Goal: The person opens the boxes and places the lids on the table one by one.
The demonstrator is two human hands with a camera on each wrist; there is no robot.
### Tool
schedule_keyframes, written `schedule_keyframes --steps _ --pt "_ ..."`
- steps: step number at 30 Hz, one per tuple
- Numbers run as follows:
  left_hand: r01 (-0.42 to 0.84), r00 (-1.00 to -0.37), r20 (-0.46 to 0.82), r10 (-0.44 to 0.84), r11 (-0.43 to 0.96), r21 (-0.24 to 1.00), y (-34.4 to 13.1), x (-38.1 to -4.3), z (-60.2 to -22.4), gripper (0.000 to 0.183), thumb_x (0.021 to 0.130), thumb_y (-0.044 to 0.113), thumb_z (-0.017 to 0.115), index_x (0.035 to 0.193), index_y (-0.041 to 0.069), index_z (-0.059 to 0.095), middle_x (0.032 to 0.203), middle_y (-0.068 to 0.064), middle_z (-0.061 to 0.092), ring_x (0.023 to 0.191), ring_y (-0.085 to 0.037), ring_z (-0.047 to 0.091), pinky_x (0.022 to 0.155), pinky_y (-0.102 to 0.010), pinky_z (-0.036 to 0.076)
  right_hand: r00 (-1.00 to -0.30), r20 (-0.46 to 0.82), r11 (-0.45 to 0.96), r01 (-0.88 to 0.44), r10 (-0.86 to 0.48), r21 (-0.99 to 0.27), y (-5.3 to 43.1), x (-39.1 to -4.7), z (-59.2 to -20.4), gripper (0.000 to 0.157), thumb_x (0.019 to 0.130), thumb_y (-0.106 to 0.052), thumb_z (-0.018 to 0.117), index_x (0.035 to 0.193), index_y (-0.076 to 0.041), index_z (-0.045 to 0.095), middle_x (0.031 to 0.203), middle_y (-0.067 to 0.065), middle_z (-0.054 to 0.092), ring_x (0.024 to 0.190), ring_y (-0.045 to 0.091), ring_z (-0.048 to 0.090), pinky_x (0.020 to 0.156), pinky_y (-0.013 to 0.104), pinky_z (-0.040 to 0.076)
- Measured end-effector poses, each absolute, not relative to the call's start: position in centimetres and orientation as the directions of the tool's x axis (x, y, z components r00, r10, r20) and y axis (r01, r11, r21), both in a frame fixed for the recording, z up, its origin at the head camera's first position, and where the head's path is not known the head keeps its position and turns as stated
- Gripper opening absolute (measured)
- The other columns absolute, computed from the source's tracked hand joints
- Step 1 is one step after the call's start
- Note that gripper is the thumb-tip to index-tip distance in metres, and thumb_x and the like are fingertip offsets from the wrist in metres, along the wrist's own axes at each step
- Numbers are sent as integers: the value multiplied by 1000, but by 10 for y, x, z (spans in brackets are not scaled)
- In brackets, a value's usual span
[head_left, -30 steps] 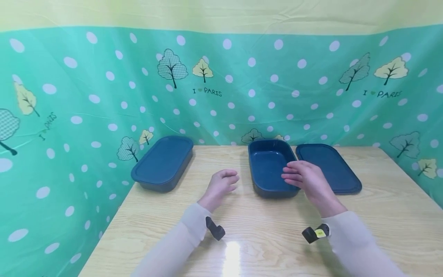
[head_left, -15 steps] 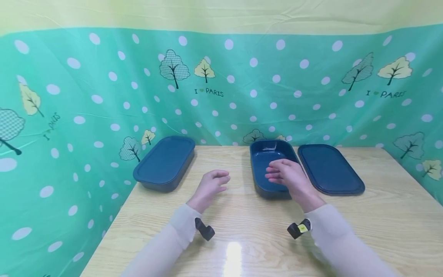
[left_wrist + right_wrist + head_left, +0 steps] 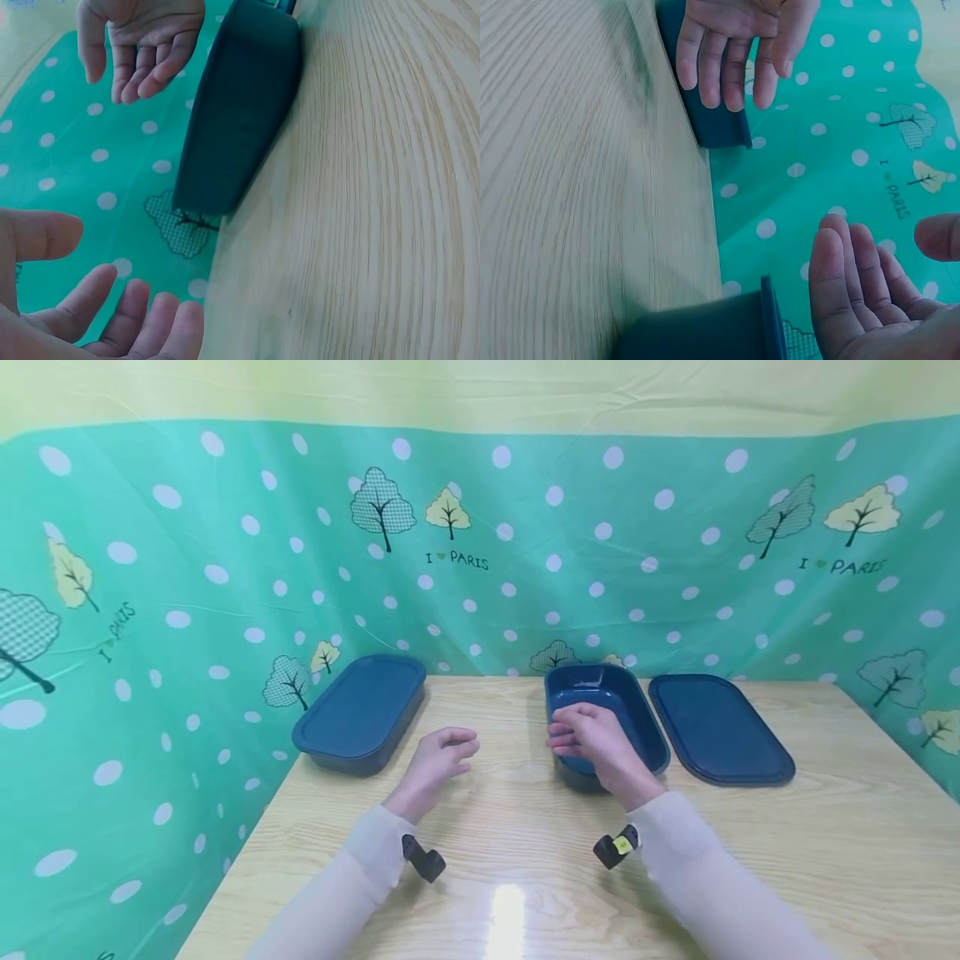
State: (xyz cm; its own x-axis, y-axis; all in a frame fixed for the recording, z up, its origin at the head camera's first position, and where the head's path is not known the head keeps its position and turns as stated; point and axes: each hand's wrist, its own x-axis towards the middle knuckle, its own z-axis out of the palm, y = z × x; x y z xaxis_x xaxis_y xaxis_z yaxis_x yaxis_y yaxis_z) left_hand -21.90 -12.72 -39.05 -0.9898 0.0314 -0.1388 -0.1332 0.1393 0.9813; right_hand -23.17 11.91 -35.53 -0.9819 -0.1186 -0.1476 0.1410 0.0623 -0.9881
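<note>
Both hands hover over the table with nothing in them, palms turned toward each other. My left hand (image 3: 438, 764) has relaxed, slightly bent fingers and is nearest the lidded blue container (image 3: 363, 710) at the left. In front of the uncovered blue container (image 3: 637, 714), my right hand (image 3: 596, 743) overlaps its near left part in the head view, fingers loosely extended. The right wrist view shows that hand's fingers (image 3: 840, 292) apart from the container wall (image 3: 705, 334). To the right of the uncovered container, a flat blue lid (image 3: 720, 727) lies on the table.
The light wooden table (image 3: 495, 835) ends against a green dotted curtain (image 3: 510, 543) at the back and left. Each wrist wears a small black camera, the left camera (image 3: 424, 858) and the right camera (image 3: 617, 846).
Both hands have moved left, the right one farther, crossing from the uncovered container's right side to its left part. The head view has shifted slightly; containers and lid stay put.
</note>
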Motion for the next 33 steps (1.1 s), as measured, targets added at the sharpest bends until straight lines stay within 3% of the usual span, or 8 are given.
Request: schedule_keyframes --steps 18,33 --pt "-111 -993 -102 -60 170 979 -164 -215 -383 35 90 12 64 121 -4 58 122 -16 56 114 -31 54 94 -42 48 -979 -149 107 135 -138 -985 80 -245 -359 23 95 -19 54 105 1 60 99 18 65 82 26 67 73 34 57" --pt "-118 -991 -101 -89 210 971 -192 -206 -375 31 93 13 62 120 -1 58 128 -16 54 116 -29 53 95 -40 48 -973 -144 132 121 -180 -984 50 -258 -360 27 94 -20 56 108 2 59 97 18 65 82 26 68 74 34 57"
